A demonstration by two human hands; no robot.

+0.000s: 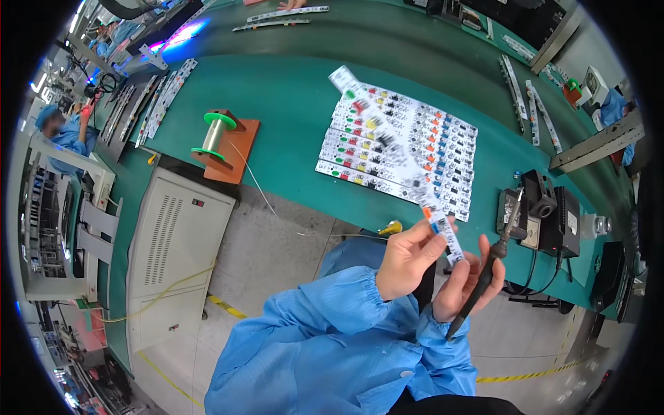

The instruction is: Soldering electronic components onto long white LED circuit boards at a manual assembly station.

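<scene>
My left hand [409, 259] pinches the near end of a long, narrow white circuit board strip [446, 238] with coloured parts along it. The strip slants away to the far left, partly blurred, above a row of similar white circuit boards [333, 146] lying side by side on the green bench. In my right hand [460, 287] is a black-handled soldering iron [477, 294], its metal tip pointing up and away, near the soldering station. The right fingertips are at the strip's near end; whether they touch it I cannot tell.
A spool of solder wire [214, 135] sits on a brown stand [247, 149], its wire hanging past the edge of the bench [290, 90]. The dark soldering station [560, 221] and a glass jar [596, 226] are at right. More strips [166, 100] lie at left; co-workers sit beyond.
</scene>
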